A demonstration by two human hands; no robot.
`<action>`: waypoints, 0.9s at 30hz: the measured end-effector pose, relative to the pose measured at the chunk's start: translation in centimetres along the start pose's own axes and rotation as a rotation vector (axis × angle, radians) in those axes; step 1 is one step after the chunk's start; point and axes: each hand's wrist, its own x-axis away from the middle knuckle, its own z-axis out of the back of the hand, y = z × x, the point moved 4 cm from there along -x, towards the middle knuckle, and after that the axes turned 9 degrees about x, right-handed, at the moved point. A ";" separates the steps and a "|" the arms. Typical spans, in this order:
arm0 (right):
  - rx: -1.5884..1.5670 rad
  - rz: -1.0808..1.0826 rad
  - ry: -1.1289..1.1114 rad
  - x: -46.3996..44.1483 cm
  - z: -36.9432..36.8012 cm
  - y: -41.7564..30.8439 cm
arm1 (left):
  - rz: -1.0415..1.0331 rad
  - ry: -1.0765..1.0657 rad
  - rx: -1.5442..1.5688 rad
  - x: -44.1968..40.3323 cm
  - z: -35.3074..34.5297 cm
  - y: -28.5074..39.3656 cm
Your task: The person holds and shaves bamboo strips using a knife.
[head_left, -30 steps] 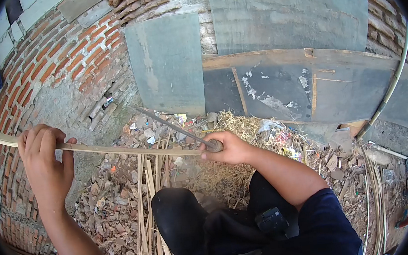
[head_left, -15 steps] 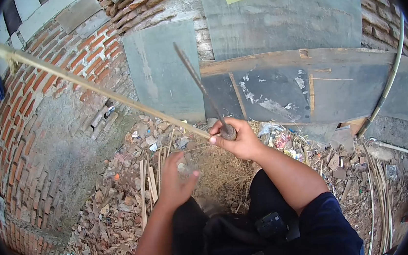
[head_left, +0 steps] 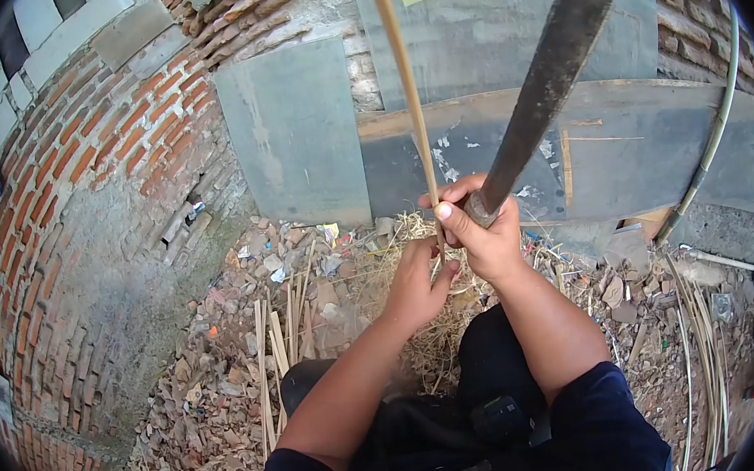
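Observation:
In my right hand (head_left: pixel 487 229) is the handle of a machete (head_left: pixel 548 83), whose broad dark blade points up and to the right. The thumb and fingers of that same hand also pinch a long thin bamboo strip (head_left: pixel 407 78) near its lower end. The strip rises almost upright past the top edge of the view. My left hand (head_left: pixel 418 281) is closed around the strip's bottom end, just below my right hand. The blade and the strip stand apart.
Bamboo strips (head_left: pixel 270 355) lie on rubble to the left of my knees, and more strips (head_left: pixel 701 349) lie at the right. Straw (head_left: pixel 437 343) covers ground between my knees. Ahead are grey panels (head_left: pixel 296 143) and a leaning pole (head_left: pixel 718 144); a brick wall (head_left: pixel 65 293) stands left.
The strip has swung from pointing left to nearly upright. My left hand let go of it, moved right and now holds its lower end. The machete has turned, showing its broad side.

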 end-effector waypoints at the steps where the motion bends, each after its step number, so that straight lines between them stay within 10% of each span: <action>1: -0.020 -0.008 0.009 0.0 0.2 -0.1 | -0.047 0.037 -0.036 -0.5 -0.1 -0.4; 21: 0.049 -0.190 0.455 -2.0 6.8 4.0 | -0.463 0.595 -0.202 -5.7 22.6 9.0; 27: 0.165 -0.234 0.426 -2.2 7.3 5.3 | -0.064 0.423 -0.337 7.2 26.7 9.7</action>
